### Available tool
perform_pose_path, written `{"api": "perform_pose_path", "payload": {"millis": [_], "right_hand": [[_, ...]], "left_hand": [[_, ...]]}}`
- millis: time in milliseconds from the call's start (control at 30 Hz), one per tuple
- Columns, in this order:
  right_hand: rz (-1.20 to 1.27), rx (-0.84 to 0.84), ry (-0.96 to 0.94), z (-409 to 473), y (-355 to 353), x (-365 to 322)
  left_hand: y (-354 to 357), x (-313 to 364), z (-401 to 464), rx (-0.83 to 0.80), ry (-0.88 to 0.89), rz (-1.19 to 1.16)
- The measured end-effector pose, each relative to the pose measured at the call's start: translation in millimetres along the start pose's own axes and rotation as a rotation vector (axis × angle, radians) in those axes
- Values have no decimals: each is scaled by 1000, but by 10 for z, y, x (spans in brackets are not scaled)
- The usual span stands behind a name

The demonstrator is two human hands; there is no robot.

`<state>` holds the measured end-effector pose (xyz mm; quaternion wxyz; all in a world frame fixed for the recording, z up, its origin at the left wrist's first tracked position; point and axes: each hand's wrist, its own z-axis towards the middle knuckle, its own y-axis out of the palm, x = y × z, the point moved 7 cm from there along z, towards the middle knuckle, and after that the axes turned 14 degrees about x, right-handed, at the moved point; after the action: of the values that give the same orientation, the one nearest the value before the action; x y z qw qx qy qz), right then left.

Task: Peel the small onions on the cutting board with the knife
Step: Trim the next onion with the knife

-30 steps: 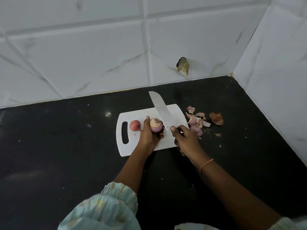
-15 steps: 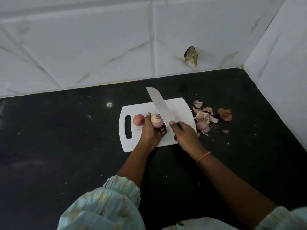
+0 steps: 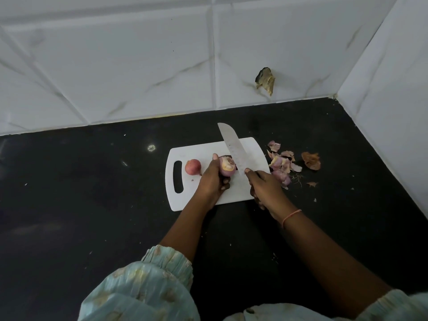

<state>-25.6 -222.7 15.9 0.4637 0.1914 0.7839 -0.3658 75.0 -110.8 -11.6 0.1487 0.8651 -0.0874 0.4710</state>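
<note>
A white cutting board point(image 3: 206, 149) lies on the black counter. My left hand point(image 3: 212, 180) grips a small purple onion point(image 3: 227, 166) above the board, its cut pale end facing up. My right hand point(image 3: 264, 185) holds the handle of a knife point(image 3: 232, 145), index finger along the spine; the blade points away and its edge lies against the onion's right side. A second small onion point(image 3: 192, 167), reddish and unpeeled, rests on the board near the handle slot.
Onion skins and trimmed pieces point(image 3: 283, 164) lie on the counter just right of the board, with a brown dry skin point(image 3: 311, 160) farther right. White tiled walls close the back and right sides. A chipped hole point(image 3: 265, 81) marks the back wall.
The knife blade has stayed against the onion in my left hand, with both hands nearly still. The camera view shifted slightly, moving the scene right in the frame.
</note>
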Motion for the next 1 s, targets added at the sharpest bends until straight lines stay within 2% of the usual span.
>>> {"api": "perform_pose_path", "payload": {"millis": [167, 367, 533, 633, 733, 867, 1000], "right_hand": [[1, -21, 43, 9, -45, 72], [-150, 16, -86, 79, -2, 24], [-208, 13, -122, 101, 24, 27], [-223, 7, -143, 106, 39, 17], [-265, 69, -219, 123, -34, -9], [-422, 129, -340, 145, -91, -44], [-448, 133, -334, 217, -69, -29]], "left_hand": [[-110, 188, 54, 80, 300, 266], [-144, 229, 13, 204, 461, 273], [-124, 182, -38, 96, 552, 463], [-163, 214, -41, 152, 618, 501], [-200, 201, 14, 201, 604, 481], [-213, 192, 45, 198, 639, 523], [-183, 192, 71, 192, 644, 581]]}}
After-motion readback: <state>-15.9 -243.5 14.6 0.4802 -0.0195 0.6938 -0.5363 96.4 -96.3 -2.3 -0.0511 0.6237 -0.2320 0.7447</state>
